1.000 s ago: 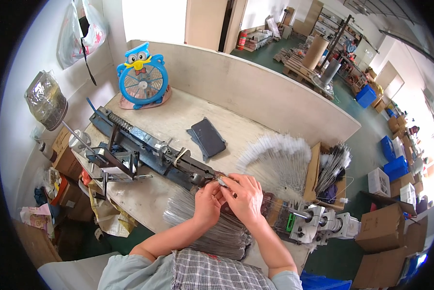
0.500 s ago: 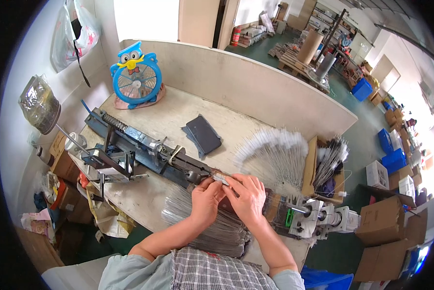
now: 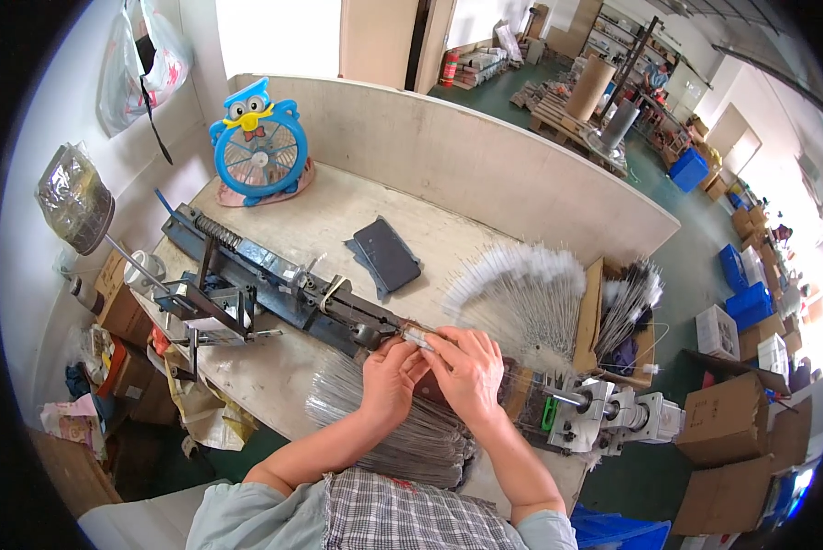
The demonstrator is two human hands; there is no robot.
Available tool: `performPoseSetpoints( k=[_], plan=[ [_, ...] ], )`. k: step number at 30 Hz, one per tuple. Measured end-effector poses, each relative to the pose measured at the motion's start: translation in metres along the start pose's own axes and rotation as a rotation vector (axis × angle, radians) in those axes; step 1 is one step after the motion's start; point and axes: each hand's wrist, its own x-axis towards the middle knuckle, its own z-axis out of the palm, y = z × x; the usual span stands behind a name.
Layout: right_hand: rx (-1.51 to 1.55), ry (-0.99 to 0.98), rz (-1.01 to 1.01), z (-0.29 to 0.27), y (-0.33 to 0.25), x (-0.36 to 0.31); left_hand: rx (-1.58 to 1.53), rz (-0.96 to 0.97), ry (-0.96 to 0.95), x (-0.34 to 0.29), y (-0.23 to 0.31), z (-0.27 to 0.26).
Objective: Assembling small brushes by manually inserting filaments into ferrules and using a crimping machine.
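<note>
My left hand (image 3: pixel 391 376) is closed in a pinch at the right end of a long dark metal bench machine (image 3: pixel 288 280). Beside it, my right hand (image 3: pixel 467 369) pinches too, its fingertips close to the left ones. A small whitish piece (image 3: pixel 416 337) shows at the right fingertips; whether it is held or wrapped round a finger, I cannot tell. What the fingers hold is too small to make out. Under my wrists lies a thick bundle of thin metal wires (image 3: pixel 389 426). Fanned out beyond my right hand are several thin wire brushes with white bristle tips (image 3: pixel 521 275).
A motor-like unit with a shaft (image 3: pixel 613 414) sits at the table's right end, near a cardboard box (image 3: pixel 588 316) of more brushes (image 3: pixel 627 307). Toward the back stand a blue cartoon fan (image 3: pixel 259 156) and a dark flat phone-like slab (image 3: pixel 386 257). A low partition (image 3: pixel 485 137) edges the table.
Both hands stay at the same spot on the machine, with only a very slight shift of the fingers. Nothing else has visibly moved.
</note>
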Motion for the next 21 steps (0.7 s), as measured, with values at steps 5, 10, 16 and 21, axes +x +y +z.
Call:
performPoseSetpoints(
  k=[5, 10, 16, 21],
  plan=[
    [-0.003, -0.035, 0.003, -0.003, -0.001, 0.002, -0.027, -0.004, -0.024, 0.002, -0.001, -0.003],
    [0.012, -0.073, -0.011, -0.006, -0.001, 0.005, -0.092, -0.025, -0.010, 0.003, -0.002, -0.004],
    [-0.148, -0.148, 0.009, -0.029, 0.000, 0.006, -0.107, -0.071, -0.016, -0.002, 0.008, 0.003],
    [-0.147, -0.191, -0.016, -0.027, 0.001, -0.005, 0.003, -0.094, 0.004, -0.011, 0.015, 0.005]
  ],
)
